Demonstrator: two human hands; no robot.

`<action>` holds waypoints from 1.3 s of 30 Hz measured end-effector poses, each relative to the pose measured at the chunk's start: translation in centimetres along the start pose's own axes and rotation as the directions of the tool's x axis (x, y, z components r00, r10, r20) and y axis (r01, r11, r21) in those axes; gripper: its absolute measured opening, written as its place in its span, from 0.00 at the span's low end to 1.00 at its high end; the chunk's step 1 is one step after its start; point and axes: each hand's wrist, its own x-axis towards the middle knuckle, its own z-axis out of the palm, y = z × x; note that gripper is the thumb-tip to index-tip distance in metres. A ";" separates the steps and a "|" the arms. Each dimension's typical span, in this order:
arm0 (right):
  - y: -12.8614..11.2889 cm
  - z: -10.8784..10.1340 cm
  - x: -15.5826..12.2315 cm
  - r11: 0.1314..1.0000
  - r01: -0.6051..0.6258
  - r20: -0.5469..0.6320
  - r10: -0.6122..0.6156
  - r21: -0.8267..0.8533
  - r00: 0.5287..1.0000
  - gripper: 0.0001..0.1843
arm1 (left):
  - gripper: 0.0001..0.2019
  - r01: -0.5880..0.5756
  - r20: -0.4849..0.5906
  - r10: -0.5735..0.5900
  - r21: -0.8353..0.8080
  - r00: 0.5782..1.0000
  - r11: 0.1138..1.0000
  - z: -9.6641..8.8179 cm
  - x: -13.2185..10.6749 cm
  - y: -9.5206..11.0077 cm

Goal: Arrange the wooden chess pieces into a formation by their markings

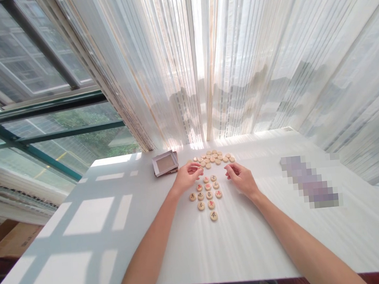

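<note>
Several round wooden Chinese chess pieces point(209, 195) lie face up in short rows on the white table, marked with red or black characters. Behind them is a loose cluster of similar pieces point(217, 158), their tops looking plain from here. My left hand point(188, 176) hovers by the left side of the rows, fingers loosely bent and apart, nothing visible in them. On the other side, my right hand point(241, 177) has its fingers curled in and thumb against them. Whatever it may hold is hidden. Both hands are close to the topmost face-up pieces.
An open shallow box point(165, 163) sits on the table point(144, 234) beyond my left forearm. A blurred-out elongated object point(308, 180) lies at the right. Sheer curtains point(199, 70) hang along the far edge, with a window point(47, 106) at the left. A cardboard box point(14, 239) stands below.
</note>
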 end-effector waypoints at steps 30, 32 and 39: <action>0.2 0.0 0.0 0.999 -0.033 0.017 0.033 -0.029 0.999 0.18 | 0.11 -0.094 0.108 0.066 0.282 0.992 0.955 2.3 4.4 -0.7; 0.2 0.0 0.0 0.999 -0.026 0.019 0.026 -0.038 0.999 0.18 | 0.13 -0.090 0.099 0.065 0.269 0.993 0.959 2.1 4.4 -0.8; 0.0 0.1 0.0 0.992 0.081 0.069 -0.074 -0.093 0.995 0.15 | 0.17 -0.096 0.033 0.091 0.205 0.995 0.974 0.3 3.0 -1.0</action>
